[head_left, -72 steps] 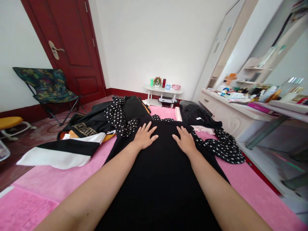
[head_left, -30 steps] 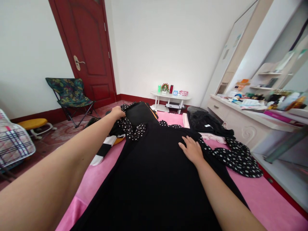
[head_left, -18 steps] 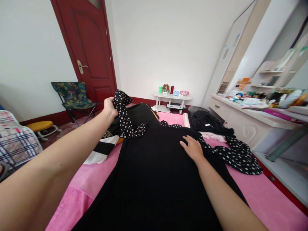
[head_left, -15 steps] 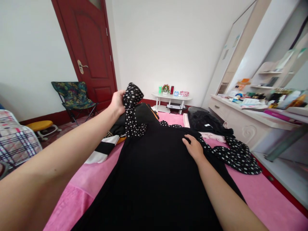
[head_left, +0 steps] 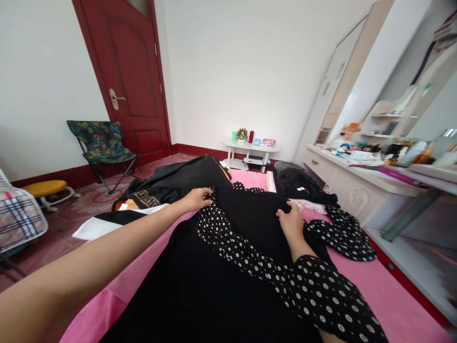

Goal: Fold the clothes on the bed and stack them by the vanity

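Observation:
A black dress [head_left: 200, 281] with polka-dot sleeves lies spread out in front of me. One dotted sleeve [head_left: 246, 252] crosses its front diagonally from upper left to lower right, its wide cuff draped over my right forearm. My left hand [head_left: 199, 199] pinches the cloth at the dress's upper left shoulder, where that sleeve starts. At the upper right shoulder, my right hand [head_left: 292, 220] has its bent thumb and fingers closed on the black cloth. The other dotted sleeve [head_left: 342, 238] stretches out to the right over the pink bedding [head_left: 374, 286].
Dark garments [head_left: 178, 174] and a black-and-white one [head_left: 103, 226] lie to the left. Folded black clothing [head_left: 303, 183] rests at the back right. A cluttered dresser [head_left: 342, 176] stands right; a folding chair [head_left: 103, 143] and yellow stool [head_left: 44, 187] stand left.
My left hand has come down from holding the sleeve up to the left shoulder. The sleeve now lies across the dress and my right forearm. My right hand's fingers have closed on the cloth.

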`<state>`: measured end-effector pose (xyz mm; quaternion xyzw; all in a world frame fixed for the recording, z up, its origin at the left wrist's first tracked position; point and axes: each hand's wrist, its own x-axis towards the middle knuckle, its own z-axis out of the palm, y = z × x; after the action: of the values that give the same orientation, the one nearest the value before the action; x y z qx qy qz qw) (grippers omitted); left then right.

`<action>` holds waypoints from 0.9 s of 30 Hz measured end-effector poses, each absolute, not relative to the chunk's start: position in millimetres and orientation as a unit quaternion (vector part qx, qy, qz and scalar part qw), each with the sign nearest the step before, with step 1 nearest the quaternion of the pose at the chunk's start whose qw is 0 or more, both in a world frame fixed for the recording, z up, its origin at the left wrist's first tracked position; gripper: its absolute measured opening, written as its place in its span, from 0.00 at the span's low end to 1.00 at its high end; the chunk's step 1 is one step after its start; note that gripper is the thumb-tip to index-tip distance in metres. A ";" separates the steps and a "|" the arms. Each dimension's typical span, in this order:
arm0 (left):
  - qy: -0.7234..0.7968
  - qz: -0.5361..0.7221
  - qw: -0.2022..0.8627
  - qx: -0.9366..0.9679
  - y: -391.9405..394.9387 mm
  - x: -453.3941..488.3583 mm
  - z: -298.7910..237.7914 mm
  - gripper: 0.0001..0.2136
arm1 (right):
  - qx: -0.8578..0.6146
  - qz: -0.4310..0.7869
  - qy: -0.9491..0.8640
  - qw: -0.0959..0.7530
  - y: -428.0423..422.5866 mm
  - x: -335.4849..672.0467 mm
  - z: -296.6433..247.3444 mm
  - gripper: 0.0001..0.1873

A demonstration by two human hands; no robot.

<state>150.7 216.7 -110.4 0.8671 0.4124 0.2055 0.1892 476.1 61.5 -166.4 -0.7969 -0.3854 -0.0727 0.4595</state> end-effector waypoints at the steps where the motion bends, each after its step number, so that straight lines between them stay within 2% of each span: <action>1: 0.414 0.199 0.201 0.865 222.0 149.2 -117.5 0.24 | -0.824 -0.080 -0.382 0.411 61.0 475.1 -162.9 0.27; 7: 0.395 0.206 0.192 0.874 219.8 158.5 -132.0 0.34 | -0.892 -0.013 -0.396 0.216 58.4 470.1 -141.4 0.42; 9: 0.390 0.195 0.202 0.877 219.2 165.9 -133.2 0.33 | -0.888 -0.016 -0.423 0.178 58.3 468.2 -139.7 0.41; 11: 0.380 0.184 0.200 0.884 219.6 173.5 -134.9 0.30 | -0.876 -0.018 -0.455 0.156 58.4 466.4 -141.6 0.33; 14: 0.377 0.182 0.158 0.894 217.2 182.3 -136.2 0.27 | -0.855 -0.053 -0.490 0.162 58.4 464.8 -146.1 0.23; 17: 0.389 0.208 0.101 0.892 210.3 187.2 -128.9 0.29 | -0.825 -0.121 -0.513 0.205 60.6 466.8 -140.9 0.21; 22: 0.386 0.268 -0.053 0.881 210.4 197.7 -98.0 0.30 | -0.785 -0.186 -0.524 0.273 84.6 479.0 -106.8 0.19; 24: 0.378 0.260 -0.089 0.884 217.7 203.9 -91.2 0.31 | -0.782 -0.179 -0.516 0.299 99.8 483.6 -98.1 0.22; 27: 0.401 0.210 -0.090 0.887 227.2 209.1 -99.2 0.30 | -0.796 -0.113 -0.512 0.301 114.8 486.4 -99.8 0.38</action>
<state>209.1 227.2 -99.2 0.8874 0.4006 0.2096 -0.0900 486.4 114.8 -99.8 -0.7964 -0.5125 -0.1130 0.3006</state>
